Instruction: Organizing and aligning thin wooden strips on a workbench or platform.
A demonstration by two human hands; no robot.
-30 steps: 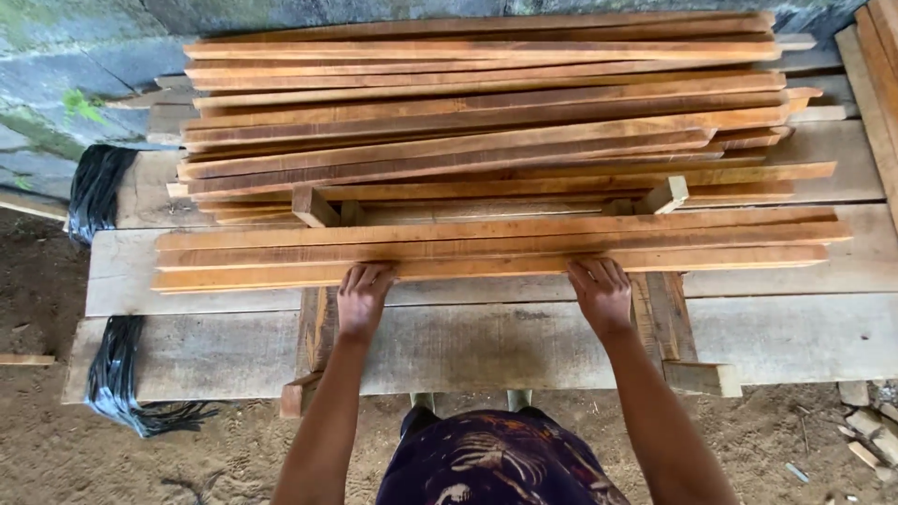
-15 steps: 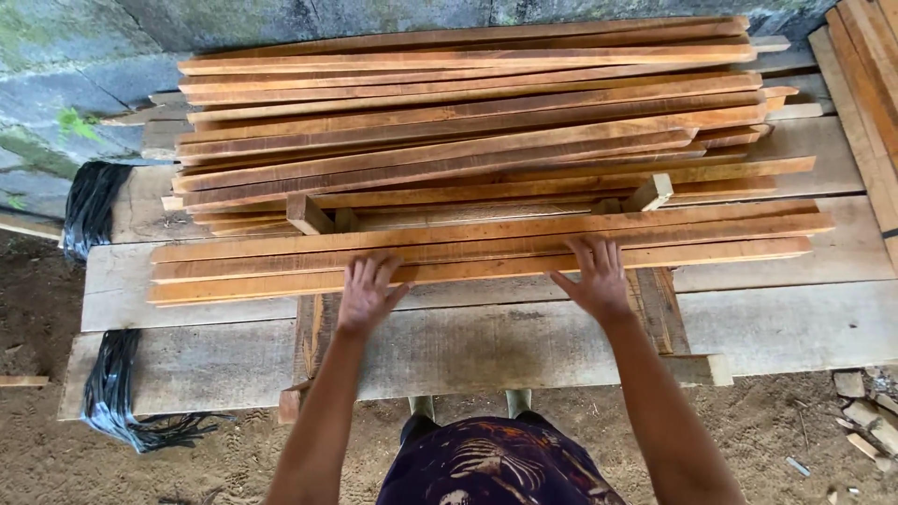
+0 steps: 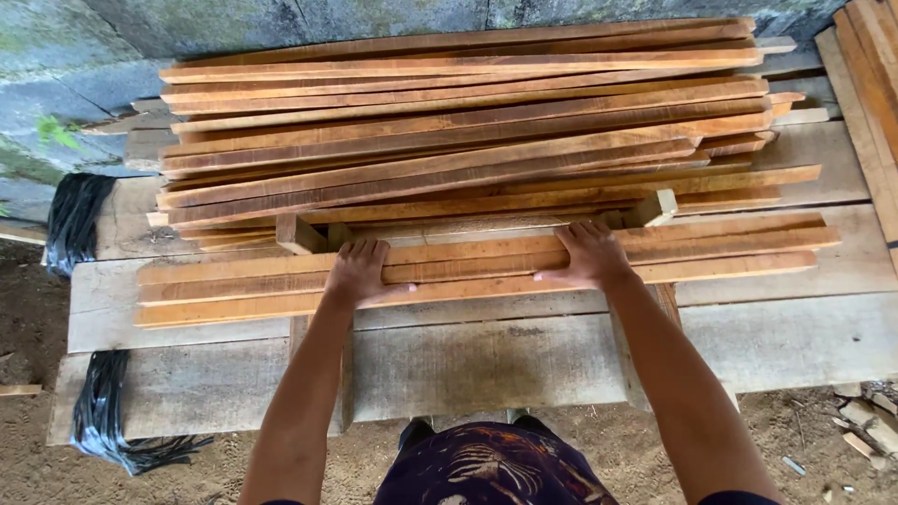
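Grey concrete wall (image 3: pixel 281 19), sandy dirt floor (image 3: pixel 28 468), weathered plank platform (image 3: pixel 486 365), daylight

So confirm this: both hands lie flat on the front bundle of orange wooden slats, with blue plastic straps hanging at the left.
Not quite: the plastic straps are black, as the head view shows. The left hand and right hand do lie flat on the front slats.

Weathered grey plank platform (image 3: pixel 524 360) across lower frame, over sandy ground (image 3: pixel 56 468). Directly on it: short wooden spacer blocks (image 3: pixel 301 234) carrying orange-brown timber slats (image 3: pixel 468 140); black strapping bundles (image 3: pixel 117 421) at left edge.
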